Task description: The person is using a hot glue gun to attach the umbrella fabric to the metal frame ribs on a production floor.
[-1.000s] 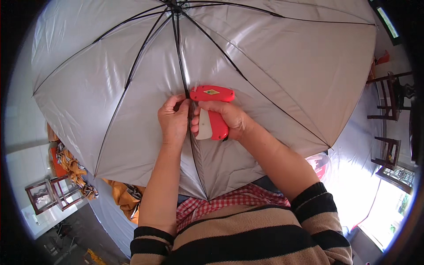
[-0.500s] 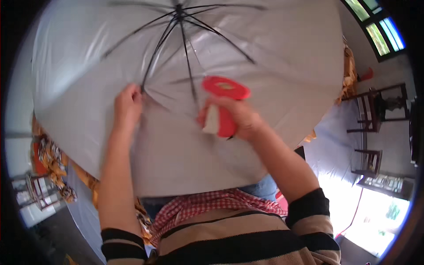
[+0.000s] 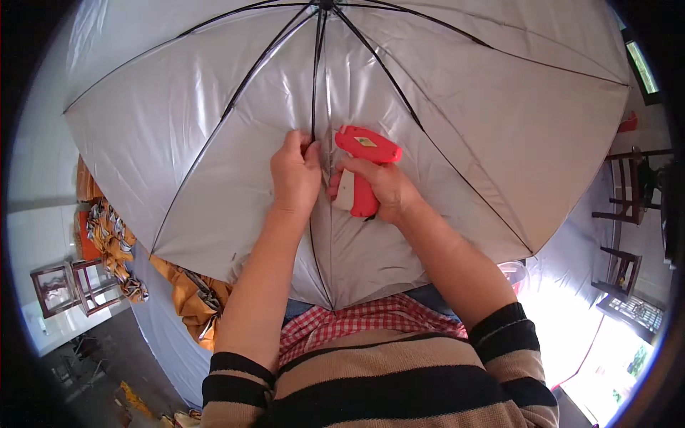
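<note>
An open umbrella (image 3: 428, 207) with a silver-grey inner canopy and thin black ribs lies spread in front of me. My left hand (image 3: 296, 175) is closed, with thumb and fingers pinching a black rib (image 3: 316, 107) at the middle of the near part, against the canopy. My right hand (image 3: 385, 187) is wrapped round the handle of a red and white tagging gun (image 3: 367, 146). The gun's front points left, close to the seam beside my left fingers. Whether its needle touches the fabric is too small to tell.
Orange-brown and silver crumpled fabric (image 3: 196, 292) lies beyond the canopy's left edge, on a pale sheet (image 3: 160, 335). Dark wooden chairs stand at the left (image 3: 75, 285) and at the right (image 3: 628, 189). A clear plastic tub (image 3: 514, 271) shows below the canopy's right edge.
The umbrella has turned, so a rib and seam now run straight toward me. My left hand has moved right, close to the tagging gun, which stays in my right hand.
</note>
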Demonstrator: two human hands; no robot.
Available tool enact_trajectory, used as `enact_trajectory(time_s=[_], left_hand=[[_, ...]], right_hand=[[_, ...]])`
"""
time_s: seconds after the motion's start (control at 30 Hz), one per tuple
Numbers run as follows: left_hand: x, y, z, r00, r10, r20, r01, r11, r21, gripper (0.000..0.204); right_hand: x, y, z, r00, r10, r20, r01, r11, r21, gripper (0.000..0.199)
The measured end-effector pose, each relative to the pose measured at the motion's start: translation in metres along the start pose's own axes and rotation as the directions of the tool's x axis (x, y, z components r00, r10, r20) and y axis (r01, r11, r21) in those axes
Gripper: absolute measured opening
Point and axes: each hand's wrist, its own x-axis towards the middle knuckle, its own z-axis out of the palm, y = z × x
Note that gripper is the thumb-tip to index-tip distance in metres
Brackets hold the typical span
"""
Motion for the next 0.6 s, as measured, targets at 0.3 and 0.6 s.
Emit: enact_trajectory(time_s=[0.3, 0.6], left_hand=[[-0.006, -0.002, -0.008, 0.862, -0.383, 0.333, 0.507, 0.624, -0.595, 0.010], [-0.003, 0.002, -0.011, 0.846, -0.361, 0.392, 0.533, 0.578, -0.619, 0.013]], right_hand=[[-0.003, 0.006, -0.001, 1.000, -0.001, 0.022, 0.002, 1.000, -0.021, 0.025], [-0.005, -0.006, -0.005, 0.979, 0.120, 0.165, -0.127, 0.991, 0.033, 0.020]])
